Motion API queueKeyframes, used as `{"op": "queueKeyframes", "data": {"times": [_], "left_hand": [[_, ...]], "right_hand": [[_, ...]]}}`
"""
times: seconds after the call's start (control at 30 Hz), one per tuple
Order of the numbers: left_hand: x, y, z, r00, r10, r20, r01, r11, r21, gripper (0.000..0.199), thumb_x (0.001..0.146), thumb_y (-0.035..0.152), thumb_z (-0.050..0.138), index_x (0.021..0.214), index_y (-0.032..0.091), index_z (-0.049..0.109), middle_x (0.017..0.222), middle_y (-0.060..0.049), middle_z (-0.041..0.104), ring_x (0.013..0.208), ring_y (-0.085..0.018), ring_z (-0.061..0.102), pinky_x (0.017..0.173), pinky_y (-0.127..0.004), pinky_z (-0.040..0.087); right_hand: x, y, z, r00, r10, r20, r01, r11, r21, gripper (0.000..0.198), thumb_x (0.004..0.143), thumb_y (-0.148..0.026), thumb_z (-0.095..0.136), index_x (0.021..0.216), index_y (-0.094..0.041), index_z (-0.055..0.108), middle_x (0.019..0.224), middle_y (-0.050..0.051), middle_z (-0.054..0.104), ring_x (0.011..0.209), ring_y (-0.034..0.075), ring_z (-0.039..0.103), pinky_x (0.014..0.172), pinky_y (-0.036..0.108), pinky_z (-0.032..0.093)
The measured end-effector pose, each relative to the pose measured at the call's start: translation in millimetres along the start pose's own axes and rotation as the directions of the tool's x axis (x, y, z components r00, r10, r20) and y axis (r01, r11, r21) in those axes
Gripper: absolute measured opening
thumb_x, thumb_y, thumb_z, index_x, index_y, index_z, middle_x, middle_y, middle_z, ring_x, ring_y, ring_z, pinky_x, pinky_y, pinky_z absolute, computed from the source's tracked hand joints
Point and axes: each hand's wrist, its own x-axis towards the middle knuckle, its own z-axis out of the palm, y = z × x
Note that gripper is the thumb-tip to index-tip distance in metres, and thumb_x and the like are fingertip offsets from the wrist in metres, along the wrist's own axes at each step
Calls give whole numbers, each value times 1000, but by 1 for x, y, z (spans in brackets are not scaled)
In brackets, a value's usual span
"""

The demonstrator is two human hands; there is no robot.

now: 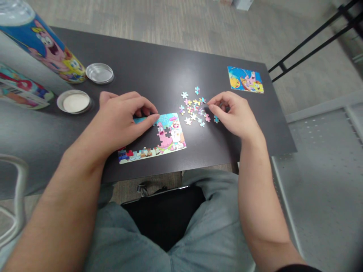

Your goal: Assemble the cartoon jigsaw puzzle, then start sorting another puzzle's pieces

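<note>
A partly assembled jigsaw puzzle (178,138) with cartoon figures lies near the table's front edge. Its right side and lower border are joined, with a dark gap in the middle left. My left hand (124,117) rests over its upper left part and hides it. Thumb and forefinger come together at the puzzle's top edge; anything between them is hidden. Loose puzzle pieces (194,116) are scattered right of the puzzle. At their right edge is my right hand (234,113), thumb and forefinger pinched close together, other fingers curled. What the pinch holds, if anything, is too small to make out.
A finished cartoon puzzle (246,80) lies at the table's far right. On the left stand a tall cartoon-printed canister (53,49) and another printed container (22,90), beside a metal lid (100,73) and a second round lid (74,102). A black metal frame (306,43) rises beyond the right edge.
</note>
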Motion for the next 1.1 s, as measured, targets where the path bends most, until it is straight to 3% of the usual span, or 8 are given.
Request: {"op": "queueKeyframes", "data": {"times": [0.47, 0.63, 0.73, 0.93, 1.1], "left_hand": [[0, 0, -1, 1000, 2, 5, -2, 1000, 4, 29, 108, 51, 65, 108, 31, 86, 110, -3, 85, 98, -30, 78, 127, -70, 41], [1, -1, 1, 1000, -7, 0, 7, 1000, 16, 31, 108, 55, 63, 107, 33, 85, 109, -3, 85, 97, -31, 78, 128, -71, 41], [1, 0, 1, 1000, -12, 1, 12, 1000, 17, 31, 108, 55, 63, 107, 32, 85, 109, -3, 85, 96, -31, 77, 128, -71, 41], [1, -1, 1, 1000, -28, -2, 28, 1000, 10, 29, 109, 55, 64, 107, 35, 85, 108, -2, 83, 97, -31, 76, 131, -70, 40], [1, -2, 1, 999, -47, 4, 47, 999, 7, 30, 108, 57, 63, 107, 35, 83, 109, -1, 84, 99, -31, 74, 132, -68, 39]], "right_hand": [[11, 15, 9, 998, -22, -56, 24, 999, 36, 21, 105, -22, 76, 120, -27, 91, 103, 4, 76, 77, 20, 57, 82, 41, 55], [10, 22, -4, 997, 26, -72, -23, 999, 33, 18, 104, -30, 80, 119, -28, 91, 108, 5, 81, 79, 21, 58, 81, 41, 55], [0, 24, -21, 996, 89, 10, -89, 994, 63, 17, 104, -40, 85, 114, -27, 91, 106, 7, 84, 82, 22, 62, 79, 42, 51], [-16, 21, -46, 969, 158, 191, -182, 977, 115, 38, 96, -57, 101, 117, -26, 93, 113, 7, 83, 84, 21, 62, 79, 42, 51], [-17, 20, -49, 966, 68, 248, -100, 988, 117, 44, 84, -52, 111, 117, -26, 96, 115, 8, 77, 85, 21, 63, 81, 42, 57]]}}
